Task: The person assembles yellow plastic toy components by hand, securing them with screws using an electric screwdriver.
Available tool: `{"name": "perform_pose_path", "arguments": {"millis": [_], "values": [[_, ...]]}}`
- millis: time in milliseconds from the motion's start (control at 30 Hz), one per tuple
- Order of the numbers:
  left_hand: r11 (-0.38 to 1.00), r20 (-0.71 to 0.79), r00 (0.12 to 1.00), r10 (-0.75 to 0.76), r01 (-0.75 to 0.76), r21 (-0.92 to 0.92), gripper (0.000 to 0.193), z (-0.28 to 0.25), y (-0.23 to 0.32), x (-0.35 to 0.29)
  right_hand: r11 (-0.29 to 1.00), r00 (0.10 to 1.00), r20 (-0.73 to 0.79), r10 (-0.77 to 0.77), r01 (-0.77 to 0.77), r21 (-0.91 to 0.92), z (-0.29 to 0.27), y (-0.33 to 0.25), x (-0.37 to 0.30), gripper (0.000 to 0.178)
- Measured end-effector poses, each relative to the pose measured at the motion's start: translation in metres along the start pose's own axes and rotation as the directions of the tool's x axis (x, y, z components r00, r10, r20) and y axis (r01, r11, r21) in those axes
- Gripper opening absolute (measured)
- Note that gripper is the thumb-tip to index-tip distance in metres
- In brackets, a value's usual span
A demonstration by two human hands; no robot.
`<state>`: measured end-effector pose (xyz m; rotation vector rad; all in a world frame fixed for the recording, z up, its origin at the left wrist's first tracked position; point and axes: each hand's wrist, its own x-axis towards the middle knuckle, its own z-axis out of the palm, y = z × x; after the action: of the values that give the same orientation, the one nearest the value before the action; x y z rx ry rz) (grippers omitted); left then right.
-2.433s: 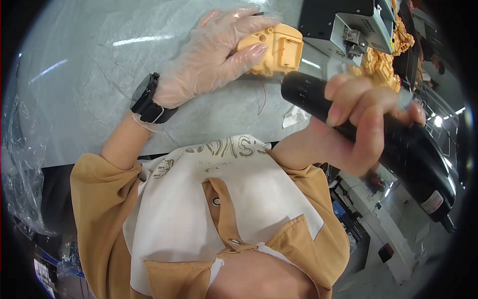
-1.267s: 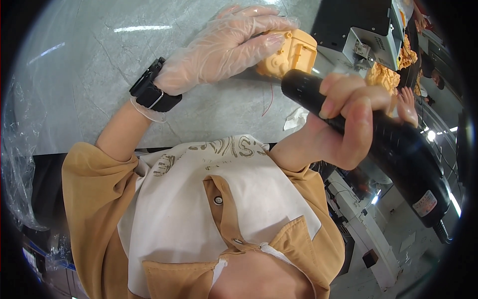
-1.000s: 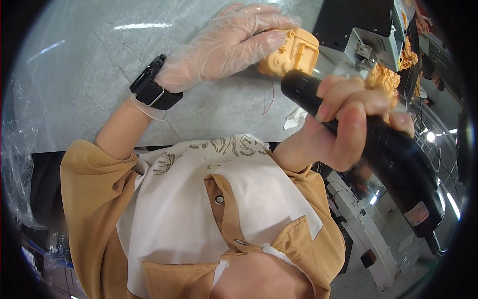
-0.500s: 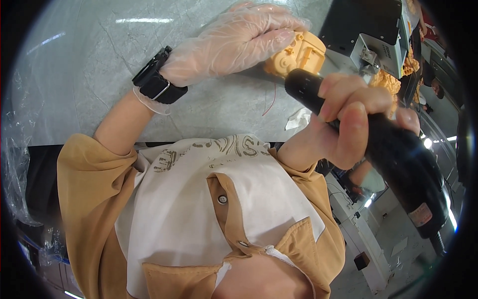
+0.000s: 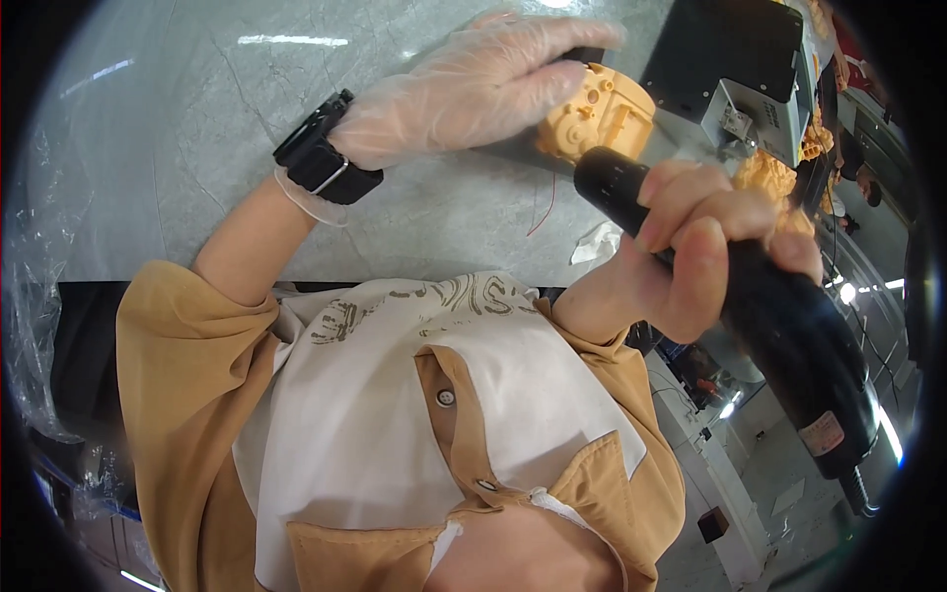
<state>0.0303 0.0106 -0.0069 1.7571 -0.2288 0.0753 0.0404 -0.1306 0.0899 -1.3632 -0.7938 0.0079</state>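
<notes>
My right hand (image 5: 705,232), bare, wraps around a black electric screwdriver (image 5: 794,321). Its front end points up and left, overlapping the lower edge of a yellow plastic housing (image 5: 597,113); the bit is out of sight, so contact cannot be made out. The housing has round bosses and a rectangular recess. On my left hand (image 5: 473,89) is a clear plastic glove. Its fingers stretch out, with a gap between index finger and thumb, and the thumb tip lies at the housing's upper left edge. A dark block (image 5: 523,148) shows partly beneath the housing.
A black and grey box-shaped machine (image 5: 730,59) stands at the far right, with more yellow parts (image 5: 769,178) beside it. White crumpled paper (image 5: 596,244) and a thin red wire (image 5: 541,212) lie on the grey table (image 5: 197,128). Clear plastic film (image 5: 44,296) hangs at the left.
The index finger of my left hand has lifted off the housing's upper edge, opening a gap to the thumb. The screwdriver stays at the housing's lower edge. The whole view has shifted slightly.
</notes>
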Motion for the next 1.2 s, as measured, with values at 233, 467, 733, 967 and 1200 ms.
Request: {"name": "perform_pose_path", "arguments": {"millis": [233, 467, 733, 967, 1200], "values": [[0.999, 0.014, 1.000, 0.028, -0.028, -0.027, 0.045, -0.003, -0.005, 0.000, 1.000, 0.998, -0.060, -0.029, 0.029, -0.006, -0.015, -0.012, 0.001, 0.036], [0.990, 0.044, 0.994, 0.105, -0.108, 0.087, 0.047, -0.001, 0.004, -0.002, 0.952, 0.677, -0.686, -0.269, 0.080, -0.294, -0.124, -0.028, 0.033, 0.042], [0.970, 0.086, 0.986, 0.143, -0.157, 0.188, 0.047, 0.002, -0.003, 0.004, 0.872, 0.673, -0.627, -0.393, 0.056, -0.486, -0.136, 0.017, 0.051, 0.046], [0.972, 0.078, 0.993, 0.091, -0.105, 0.209, 0.048, -0.001, -0.002, 0.006, 0.970, 0.831, -0.512, -0.219, 0.126, -0.209, -0.106, -0.011, 0.027, 0.048], [0.992, 0.041, 0.998, 0.044, -0.049, 0.119, 0.054, -0.001, -0.001, 0.002, 0.996, 0.877, -0.475, -0.073, 0.092, 0.018, -0.081, -0.011, 0.042, 0.044]]}}
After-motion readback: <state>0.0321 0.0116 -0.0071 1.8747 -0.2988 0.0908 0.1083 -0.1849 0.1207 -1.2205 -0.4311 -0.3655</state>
